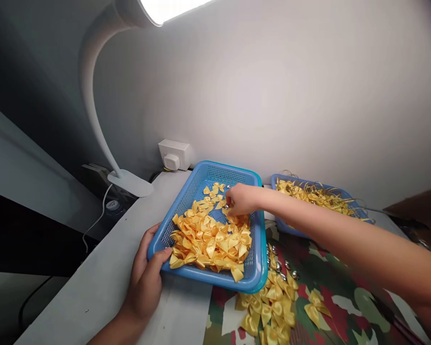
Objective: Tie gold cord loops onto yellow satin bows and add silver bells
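My left hand (146,273) grips the near left corner of a blue plastic basket (172,213), thumb over the rim. The basket is tilted toward me, and yellow satin bows (210,239) are heaped along its near side. Reaching inside it, my right hand (242,199) has its fingers curled down by the bows, around small silver bells (227,206); whether it grips one is hidden. More yellow bows (273,306) lie on a camouflage-patterned cloth (345,273) below the basket, with several silver bells (286,265) among them.
A second blue basket (278,225) of yellow ribbon pieces with thin gold strands stands against the wall. A white lamp (131,183) with a bent neck stands at the left, beside a wall socket (175,154). One loose bow (315,308) lies on the cloth.
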The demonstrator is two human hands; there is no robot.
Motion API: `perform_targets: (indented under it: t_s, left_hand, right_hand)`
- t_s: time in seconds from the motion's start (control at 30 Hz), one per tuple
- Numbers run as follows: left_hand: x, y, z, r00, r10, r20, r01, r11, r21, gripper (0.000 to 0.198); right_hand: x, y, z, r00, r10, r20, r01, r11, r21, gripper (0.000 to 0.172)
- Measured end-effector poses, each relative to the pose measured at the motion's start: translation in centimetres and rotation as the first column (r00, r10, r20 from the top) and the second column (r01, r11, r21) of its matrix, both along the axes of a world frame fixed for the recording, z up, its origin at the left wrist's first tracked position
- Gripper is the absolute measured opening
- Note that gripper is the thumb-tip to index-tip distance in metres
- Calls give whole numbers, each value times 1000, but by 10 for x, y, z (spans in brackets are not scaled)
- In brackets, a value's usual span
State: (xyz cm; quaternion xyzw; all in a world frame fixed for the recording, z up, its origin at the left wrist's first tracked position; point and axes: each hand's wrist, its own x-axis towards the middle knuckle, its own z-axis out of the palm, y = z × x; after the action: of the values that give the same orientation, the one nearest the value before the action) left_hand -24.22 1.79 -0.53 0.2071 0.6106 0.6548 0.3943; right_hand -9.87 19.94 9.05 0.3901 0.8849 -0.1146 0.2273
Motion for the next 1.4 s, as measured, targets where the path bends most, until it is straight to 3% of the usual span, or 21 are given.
perform_targets:
  t_s: [0.1, 0.17, 0.33, 0.57, 0.87, 1.03, 1.27, 1.4]
  left_hand:
    - [2, 0, 1, 1000, 1, 14, -1, 1000, 1, 46]
    - [2, -1, 1, 1000, -5, 20, 5, 1000, 11, 44]
    - [-1, -1, -5, 1000, -30, 7, 29, 999, 33, 43]
    - [-2, -2, -6, 1000, -20, 8, 20, 1000, 14, 45]
    - [2, 1, 3, 1000, 3, -11, -3, 1000, -17, 46]
    - [2, 1, 3, 1000, 7, -17, -7, 1000, -14, 46]
    - [1, -1, 3, 1000, -17, -7, 17, 1000, -6, 43]
    - [0, -1, 0, 999, -33, 5, 33, 999, 8, 43]
  right_hand:
    - [-7, -1, 2, 997, 72, 11, -71, 994, -84, 53]
    - [-7, 4, 7, 995, 99, -23, -101, 989, -108, 54]
    - [-8, 17, 13, 979, 123, -164, -121, 992, 25, 27]
    - [-19, 1, -18, 922, 338, -188, -353, 935, -49, 15]
    - [0, 27, 6, 956, 230, -183, -225, 973, 47, 37]
    - [11, 9, -2, 959, 274, -67, -271, 961, 55, 17]
    - [14, 6, -13, 945, 324, -40, -318, 943, 100, 26]
    - [12, 1, -19, 943, 324, -74, -316, 943, 101, 23]
